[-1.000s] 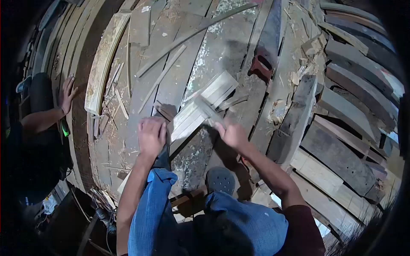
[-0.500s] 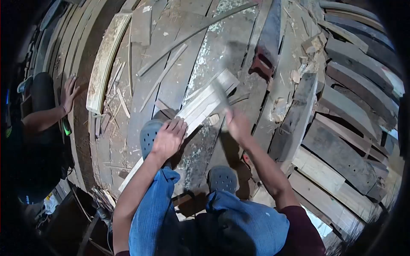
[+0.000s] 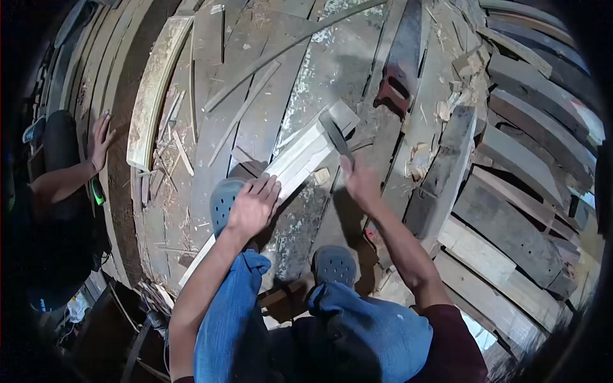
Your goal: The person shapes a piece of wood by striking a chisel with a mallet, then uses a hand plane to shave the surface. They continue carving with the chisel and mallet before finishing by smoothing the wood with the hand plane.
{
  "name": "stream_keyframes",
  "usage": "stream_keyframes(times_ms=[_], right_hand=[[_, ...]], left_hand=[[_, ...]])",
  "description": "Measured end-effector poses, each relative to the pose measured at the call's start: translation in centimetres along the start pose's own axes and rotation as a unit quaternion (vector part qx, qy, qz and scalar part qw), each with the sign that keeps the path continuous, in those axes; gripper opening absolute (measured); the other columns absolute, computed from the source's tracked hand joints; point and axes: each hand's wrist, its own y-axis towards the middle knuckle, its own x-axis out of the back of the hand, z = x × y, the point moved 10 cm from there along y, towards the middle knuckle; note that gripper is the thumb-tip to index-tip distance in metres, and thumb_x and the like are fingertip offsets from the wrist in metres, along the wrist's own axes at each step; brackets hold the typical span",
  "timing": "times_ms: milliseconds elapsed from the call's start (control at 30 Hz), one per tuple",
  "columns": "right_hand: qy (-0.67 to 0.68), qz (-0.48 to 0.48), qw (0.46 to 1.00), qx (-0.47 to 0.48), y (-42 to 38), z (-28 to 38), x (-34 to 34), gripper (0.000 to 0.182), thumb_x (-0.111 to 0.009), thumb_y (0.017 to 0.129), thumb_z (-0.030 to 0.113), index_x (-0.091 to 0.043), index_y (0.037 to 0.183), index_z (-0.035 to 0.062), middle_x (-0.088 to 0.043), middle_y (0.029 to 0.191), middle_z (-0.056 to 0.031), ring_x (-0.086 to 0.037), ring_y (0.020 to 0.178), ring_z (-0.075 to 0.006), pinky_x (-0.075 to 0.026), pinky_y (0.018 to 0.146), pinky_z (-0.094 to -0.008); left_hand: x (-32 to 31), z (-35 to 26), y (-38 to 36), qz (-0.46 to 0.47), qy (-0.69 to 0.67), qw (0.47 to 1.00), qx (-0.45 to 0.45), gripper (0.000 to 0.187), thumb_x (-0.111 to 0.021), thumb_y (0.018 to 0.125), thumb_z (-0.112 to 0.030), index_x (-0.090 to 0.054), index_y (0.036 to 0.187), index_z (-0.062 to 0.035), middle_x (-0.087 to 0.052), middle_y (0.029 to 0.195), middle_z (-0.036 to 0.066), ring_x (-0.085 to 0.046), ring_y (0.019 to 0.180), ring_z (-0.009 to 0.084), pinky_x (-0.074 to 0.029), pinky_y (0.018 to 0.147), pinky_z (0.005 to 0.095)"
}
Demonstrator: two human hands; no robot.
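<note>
My left hand [image 3: 254, 205] grips a pale wooden beam [image 3: 300, 161] from above, near my left shoe, its fingers curled over the edge. The beam slants from my left leg up to the right, and shallow cuts show along its right side. In my right hand [image 3: 361, 185] is a chopping knife [image 3: 335, 135] with a broad dark blade. The blade lies against the upper part of the beam; its handle is hidden in my fist. A small wood chip [image 3: 321, 175] lies beside the beam.
A handsaw [image 3: 394, 89] with a red handle lies on the plank floor [image 3: 268, 38]. Stacked timbers [image 3: 504, 223] line the right side. At left are a pale board [image 3: 156, 96], wood scraps and another person's hand [image 3: 100, 142]. A long thin strip [image 3: 287, 48] crosses the floor.
The blade, blurred before, now shows sharply against the beam. My right hand has shifted slightly right and down. My left hand stays on the beam.
</note>
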Motion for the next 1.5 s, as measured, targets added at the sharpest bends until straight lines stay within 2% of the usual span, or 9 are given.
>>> stream_keyframes(times_ms=[33,67,100,233,400,567,700,800,1500], right_hand=[[0.011,-0.027,1.000,-0.010,0.1,0.3,0.5,0.045,-0.052,0.097,0.045,-0.059,0.109,0.0022,-0.065,0.083,-0.0291,-0.064,0.072,-0.0485,-0.051,0.061,-0.0557],[0.008,-0.046,0.985,0.165,-1.9,2.9,-0.5,0.048,-0.050,0.097,0.048,-0.059,0.109,0.0022,-0.066,0.081,-0.0286,-0.064,0.072,-0.0486,-0.050,0.061,-0.0559],[-0.048,0.074,0.990,0.113,-2.6,2.5,-2.2,0.048,-0.050,0.097,0.049,-0.058,0.105,0.0024,-0.065,0.077,-0.0285,-0.064,0.071,-0.0490,-0.050,0.061,-0.0571],[0.049,-0.070,0.995,-0.055,4.2,-2.7,4.0,0.043,-0.048,0.100,0.045,-0.057,0.101,0.0030,-0.063,0.071,-0.0283,-0.061,0.069,-0.0515,-0.046,0.057,-0.0595],[-0.045,-0.037,0.994,0.097,0.1,0.2,0.8,0.043,-0.054,0.095,0.047,-0.058,0.096,0.0049,-0.062,0.068,-0.0283,-0.061,0.065,-0.0504,-0.046,0.058,-0.0597],[0.026,-0.106,0.994,-0.007,4.0,-1.2,4.8,0.040,-0.052,0.097,0.045,-0.057,0.099,0.0052,-0.062,0.068,-0.0271,-0.061,0.064,-0.0490,-0.046,0.057,-0.0586],[-0.080,-0.032,0.991,0.098,1.2,0.0,1.7,0.048,-0.047,0.098,0.049,-0.063,0.104,0.0045,-0.064,0.071,-0.0260,-0.062,0.070,-0.0518,-0.049,0.068,-0.0612],[0.052,-0.133,0.988,-0.065,5.0,-3.3,6.0,0.045,-0.048,0.097,0.050,-0.065,0.102,0.0081,-0.065,0.074,-0.0269,-0.062,0.072,-0.0526,-0.049,0.068,-0.0611],[0.003,-0.137,0.990,0.030,4.8,-3.3,7.5,0.046,-0.049,0.098,0.049,-0.056,0.100,0.0036,-0.063,0.075,-0.0296,-0.062,0.071,-0.0505,-0.048,0.061,-0.0591]], left_hand=[[-0.1,-0.1,0.1,-0.001,-0.003,1.000,-0.002,0.043,-0.065,0.087,-0.025,-0.061,0.123,-0.0014,-0.062,0.128,0.012,-0.054,0.124,0.0248,-0.041,0.104,0.0393],[0.1,0.0,0.2,-0.005,-0.001,1.000,-0.003,0.043,-0.065,0.087,-0.025,-0.061,0.123,-0.0013,-0.062,0.128,0.012,-0.054,0.124,0.0247,-0.041,0.104,0.0393],[0.1,0.1,0.2,-0.004,-0.001,1.000,-0.004,0.043,-0.065,0.087,-0.025,-0.061,0.123,-0.0013,-0.062,0.128,0.012,-0.054,0.124,0.0246,-0.041,0.103,0.0393],[0.4,-0.1,0.1,0.000,0.013,1.000,-0.013,0.043,-0.065,0.087,-0.024,-0.061,0.123,-0.0014,-0.063,0.128,0.012,-0.054,0.125,0.0243,-0.041,0.104,0.0392],[0.0,0.0,0.0,0.002,0.010,1.000,-0.013,0.043,-0.062,0.089,-0.026,-0.061,0.124,-0.0017,-0.061,0.129,0.011,-0.051,0.127,0.0236,-0.039,0.105,0.0384],[0.5,-0.2,0.2,-0.005,-0.006,1.000,-0.009,0.041,-0.064,0.088,-0.025,-0.062,0.122,-0.0008,-0.063,0.127,0.014,-0.055,0.124,0.0248,-0.041,0.104,0.0394],[0.7,-0.2,0.2,-0.014,0.003,1.000,-0.011,0.041,-0.063,0.089,-0.026,-0.062,0.121,-0.0014,-0.064,0.126,0.014,-0.056,0.123,0.0250,-0.041,0.103,0.0393],[0.3,-0.7,-0.6,-0.003,0.004,1.000,-0.002,0.041,-0.062,0.089,-0.026,-0.062,0.122,-0.0009,-0.064,0.126,0.014,-0.056,0.123,0.0253,-0.041,0.103,0.0393],[0.6,-0.3,0.1,0.008,-0.008,1.000,0.001,0.044,-0.063,0.089,-0.027,-0.060,0.124,-0.0010,-0.062,0.129,0.014,-0.054,0.125,0.0251,-0.040,0.103,0.0390]])
